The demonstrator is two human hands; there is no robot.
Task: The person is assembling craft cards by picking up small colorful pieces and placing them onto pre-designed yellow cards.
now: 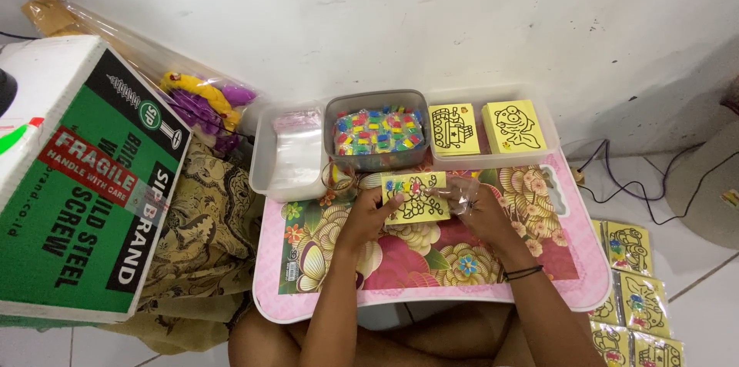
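Observation:
My left hand (pixel 368 217) grips the left edge of a yellow picture card (pixel 416 197) with a black line drawing and small coloured bits along its top. My right hand (pixel 479 209) holds the card's right edge together with a clear plastic sleeve (pixel 462 196). Both hands hover over a small pink table with a flower pattern (pixel 431 259). Just beyond the card stands a grey tub of small coloured packets (pixel 377 130).
A clear tray (pixel 262 170) at the table's far edge holds plastic bags (pixel 296 153) and two stacks of yellow cards (pixel 454 130) (pixel 513 126). Packed cards (pixel 635 290) lie on the floor at right. A green-and-white carton (pixel 77 182) sits left on patterned cloth (pixel 204 236).

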